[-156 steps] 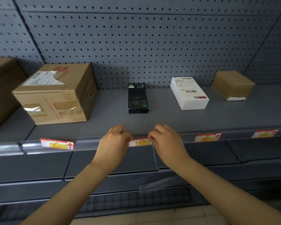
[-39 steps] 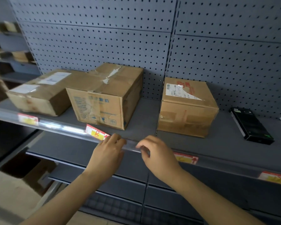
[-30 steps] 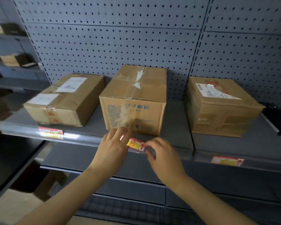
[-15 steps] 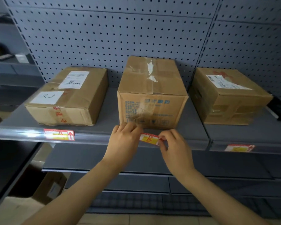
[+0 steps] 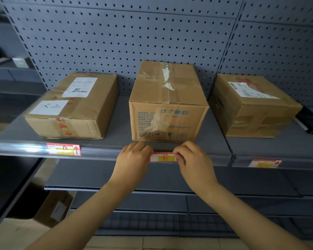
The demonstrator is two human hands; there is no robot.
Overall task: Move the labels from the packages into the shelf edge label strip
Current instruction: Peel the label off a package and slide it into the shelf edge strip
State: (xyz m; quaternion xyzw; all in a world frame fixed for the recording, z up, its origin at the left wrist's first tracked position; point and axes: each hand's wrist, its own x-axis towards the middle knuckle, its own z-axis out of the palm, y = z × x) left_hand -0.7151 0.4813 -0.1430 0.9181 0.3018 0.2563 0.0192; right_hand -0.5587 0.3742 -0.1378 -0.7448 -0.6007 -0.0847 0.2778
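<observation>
A red, white and yellow label marked with a red letter lies flat against the clear label strip on the shelf's front edge, below the middle cardboard box. My left hand pinches the label's left end. My right hand pinches its right end. Another label with a red arrow sits in the strip below the left box. A third label sits in the strip below the right box.
A grey pegboard wall backs the shelf. A black flat package lies at the far right edge. Lower grey shelves run beneath my forearms. Cardboard boxes stand on the floor at lower left.
I have gone left along the shelf, from the black package to the middle box. The label between my hands went from tilted to level and flat against the strip.
</observation>
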